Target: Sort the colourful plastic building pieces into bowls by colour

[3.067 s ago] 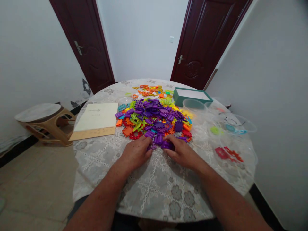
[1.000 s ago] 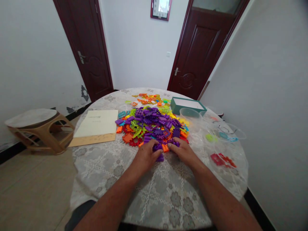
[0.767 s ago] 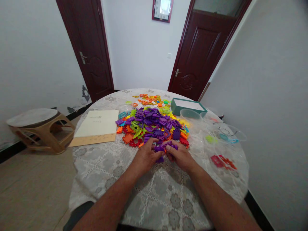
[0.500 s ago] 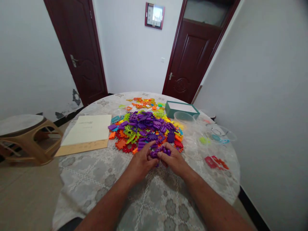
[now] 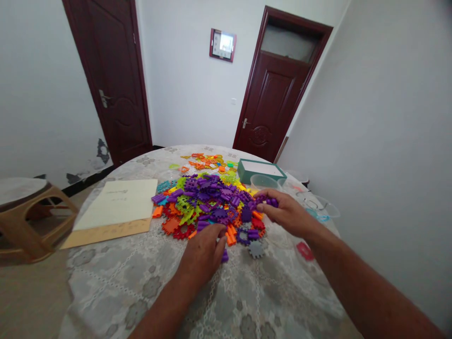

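A heaped pile of plastic gear-shaped building pieces covers the middle of the table, with purple ones on top and green, orange, red and yellow ones around. At the pile's right side, my right hand is closed on a small purple plastic piece. My left hand rests low at the pile's front edge, its fingers curled in; what they hold, if anything, is hidden. Just by its thumb shows another purple piece. A grey gear piece lies between the hands, on the tablecloth.
Paper sheets lie on the left of the round table. Behind the pile stand a green box and a clear container. A pink piece lies at right. Beside the table is a stool.
My hands have parted. The right moved right and away from me with a purple piece, while the left shifted slightly left and nearer. The grey gear has come into sight.
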`<state>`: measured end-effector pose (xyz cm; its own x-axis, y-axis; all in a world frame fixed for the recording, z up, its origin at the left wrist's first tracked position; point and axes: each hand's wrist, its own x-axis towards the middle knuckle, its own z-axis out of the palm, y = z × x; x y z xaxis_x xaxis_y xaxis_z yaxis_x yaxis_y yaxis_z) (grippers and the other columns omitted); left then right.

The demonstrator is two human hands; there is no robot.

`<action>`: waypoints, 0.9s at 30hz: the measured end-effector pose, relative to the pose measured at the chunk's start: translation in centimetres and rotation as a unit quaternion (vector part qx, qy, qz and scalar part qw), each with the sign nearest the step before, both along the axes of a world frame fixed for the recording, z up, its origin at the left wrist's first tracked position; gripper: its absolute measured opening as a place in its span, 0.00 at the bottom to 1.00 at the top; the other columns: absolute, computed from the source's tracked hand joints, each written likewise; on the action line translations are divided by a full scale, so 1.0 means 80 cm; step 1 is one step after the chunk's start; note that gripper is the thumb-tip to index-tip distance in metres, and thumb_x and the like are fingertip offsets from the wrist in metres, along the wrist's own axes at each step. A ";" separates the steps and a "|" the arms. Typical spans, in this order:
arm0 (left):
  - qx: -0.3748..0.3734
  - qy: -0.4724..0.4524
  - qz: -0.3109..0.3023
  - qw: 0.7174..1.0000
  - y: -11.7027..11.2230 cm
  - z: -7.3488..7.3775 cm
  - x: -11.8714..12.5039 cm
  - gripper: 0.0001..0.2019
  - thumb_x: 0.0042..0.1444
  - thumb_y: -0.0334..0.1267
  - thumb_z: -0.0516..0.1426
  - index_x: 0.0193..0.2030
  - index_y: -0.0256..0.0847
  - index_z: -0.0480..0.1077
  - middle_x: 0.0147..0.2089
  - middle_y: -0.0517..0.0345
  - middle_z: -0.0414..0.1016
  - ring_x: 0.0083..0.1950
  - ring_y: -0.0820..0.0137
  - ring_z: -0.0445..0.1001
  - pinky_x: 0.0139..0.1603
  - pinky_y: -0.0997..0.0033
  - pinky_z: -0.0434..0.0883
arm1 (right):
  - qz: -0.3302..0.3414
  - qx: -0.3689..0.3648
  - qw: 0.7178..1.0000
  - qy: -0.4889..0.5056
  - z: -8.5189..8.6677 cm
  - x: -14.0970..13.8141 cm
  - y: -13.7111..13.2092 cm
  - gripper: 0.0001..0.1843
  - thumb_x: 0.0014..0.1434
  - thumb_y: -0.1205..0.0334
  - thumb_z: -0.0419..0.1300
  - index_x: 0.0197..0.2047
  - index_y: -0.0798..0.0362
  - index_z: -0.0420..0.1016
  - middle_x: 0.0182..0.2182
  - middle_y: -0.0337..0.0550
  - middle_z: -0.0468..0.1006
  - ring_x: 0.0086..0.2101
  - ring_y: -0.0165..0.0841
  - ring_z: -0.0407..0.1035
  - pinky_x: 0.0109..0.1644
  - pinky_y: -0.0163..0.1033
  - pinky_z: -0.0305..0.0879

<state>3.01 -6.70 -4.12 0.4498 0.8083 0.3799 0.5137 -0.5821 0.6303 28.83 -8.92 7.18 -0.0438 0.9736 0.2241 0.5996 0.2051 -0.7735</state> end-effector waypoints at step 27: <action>-0.062 0.178 -0.073 0.979 0.002 -0.030 -0.006 0.16 0.61 0.36 0.60 0.56 0.49 0.73 0.51 0.51 0.81 0.50 0.60 0.78 0.47 0.64 0.75 | -0.270 -0.082 0.951 -0.124 -0.067 0.151 0.408 0.17 0.47 0.72 0.75 0.43 0.60 0.84 0.24 0.43 0.78 0.25 0.33 0.72 0.28 0.34 0.66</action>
